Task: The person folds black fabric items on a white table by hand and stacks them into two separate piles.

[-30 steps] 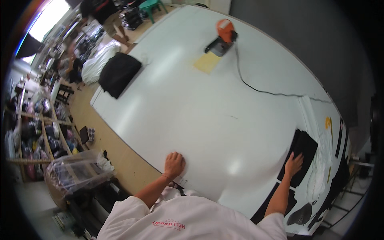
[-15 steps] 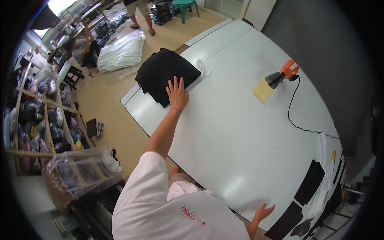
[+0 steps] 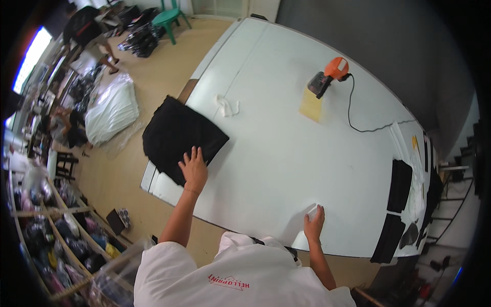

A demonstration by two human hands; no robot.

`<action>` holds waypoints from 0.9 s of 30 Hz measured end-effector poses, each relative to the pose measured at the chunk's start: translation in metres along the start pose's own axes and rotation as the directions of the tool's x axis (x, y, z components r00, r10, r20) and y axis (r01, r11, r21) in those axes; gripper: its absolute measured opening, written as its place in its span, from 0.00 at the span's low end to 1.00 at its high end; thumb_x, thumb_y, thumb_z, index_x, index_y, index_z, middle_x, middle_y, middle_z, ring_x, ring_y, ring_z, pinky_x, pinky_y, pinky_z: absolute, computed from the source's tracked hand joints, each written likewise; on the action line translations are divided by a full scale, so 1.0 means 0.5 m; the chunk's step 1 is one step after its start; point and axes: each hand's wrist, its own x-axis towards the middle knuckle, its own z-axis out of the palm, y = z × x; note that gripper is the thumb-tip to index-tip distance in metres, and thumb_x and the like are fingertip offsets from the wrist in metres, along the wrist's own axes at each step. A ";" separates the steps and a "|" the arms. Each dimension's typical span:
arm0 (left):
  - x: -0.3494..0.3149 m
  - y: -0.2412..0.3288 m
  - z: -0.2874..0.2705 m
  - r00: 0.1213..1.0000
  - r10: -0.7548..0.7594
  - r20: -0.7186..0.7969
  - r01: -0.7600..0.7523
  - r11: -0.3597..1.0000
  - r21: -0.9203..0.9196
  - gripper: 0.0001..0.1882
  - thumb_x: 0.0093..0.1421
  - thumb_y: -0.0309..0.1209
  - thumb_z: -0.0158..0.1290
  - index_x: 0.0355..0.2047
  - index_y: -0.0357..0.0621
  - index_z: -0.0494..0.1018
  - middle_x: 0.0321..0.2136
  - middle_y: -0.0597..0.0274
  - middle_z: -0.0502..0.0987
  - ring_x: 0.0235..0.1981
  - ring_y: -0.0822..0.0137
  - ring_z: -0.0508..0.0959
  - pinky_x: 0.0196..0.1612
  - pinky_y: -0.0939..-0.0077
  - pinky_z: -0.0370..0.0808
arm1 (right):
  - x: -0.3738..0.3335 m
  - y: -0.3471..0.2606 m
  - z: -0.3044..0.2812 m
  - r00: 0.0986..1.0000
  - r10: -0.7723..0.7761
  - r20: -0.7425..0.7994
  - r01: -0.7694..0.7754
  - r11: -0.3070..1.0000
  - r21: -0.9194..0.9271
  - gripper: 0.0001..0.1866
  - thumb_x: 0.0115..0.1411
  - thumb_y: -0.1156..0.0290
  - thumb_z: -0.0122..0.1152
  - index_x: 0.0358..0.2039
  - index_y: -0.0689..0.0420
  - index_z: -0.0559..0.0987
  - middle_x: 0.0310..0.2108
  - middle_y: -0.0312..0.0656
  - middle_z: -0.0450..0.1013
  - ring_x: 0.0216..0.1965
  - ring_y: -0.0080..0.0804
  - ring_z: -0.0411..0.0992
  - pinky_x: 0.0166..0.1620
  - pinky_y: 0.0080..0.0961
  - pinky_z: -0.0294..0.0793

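Observation:
A pile of black cloth [image 3: 179, 135] lies at the left end of the white table [image 3: 286, 169], partly over its edge. My left hand [image 3: 194, 171] rests on the cloth's near right corner, fingers stretched out and apart. Over the table's near edge, my right hand [image 3: 314, 225] is raised with thumb and fingers apart. A pale patch shows by its fingertips; I cannot make out whether it is an object. Beyond the cloth lies a small crumpled white strip [image 3: 225, 106].
An orange corded hand tool [image 3: 335, 69] sits by a yellow sheet [image 3: 311, 106] at the table's far side. Black pieces [image 3: 399, 187] line the right end. Shelves of bagged goods [image 3: 66, 230] stand left. Two people are at the far left, near a green chair [image 3: 168, 18].
The view has turned, shifting the table's contents leftward. My right hand has come up from low at the near edge and now reaches over the table. My left hand stays on the black cloth.

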 end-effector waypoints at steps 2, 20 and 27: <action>0.045 0.038 -0.111 0.965 0.032 0.262 -0.040 0.999 0.025 0.32 0.60 0.43 0.57 0.62 0.42 0.65 0.57 0.47 0.70 0.57 0.43 0.70 0.56 0.43 0.66 | -0.001 -0.023 0.002 0.998 0.059 0.009 -0.058 0.998 -0.035 0.39 0.55 0.71 0.65 0.64 0.66 0.58 0.65 0.62 0.55 0.67 0.58 0.53 0.68 0.48 0.54; 0.294 0.194 -0.014 0.980 0.158 -0.124 -0.194 0.904 -0.381 0.36 0.58 0.40 0.61 0.65 0.50 0.63 0.66 0.37 0.56 0.66 0.38 0.57 0.64 0.41 0.56 | 0.003 -0.070 -0.032 0.984 0.167 0.056 -0.163 0.984 -0.069 0.39 0.54 0.71 0.63 0.64 0.64 0.59 0.66 0.59 0.54 0.67 0.57 0.52 0.67 0.49 0.56; 0.064 0.004 -0.022 0.990 0.124 0.071 -0.116 0.988 -0.098 0.40 0.59 0.34 0.59 0.70 0.55 0.55 0.72 0.48 0.46 0.71 0.36 0.43 0.61 0.19 0.46 | 0.020 -0.087 -0.009 0.997 0.081 0.003 -0.079 0.977 -0.198 0.37 0.55 0.73 0.59 0.64 0.66 0.58 0.64 0.63 0.53 0.66 0.61 0.52 0.66 0.51 0.58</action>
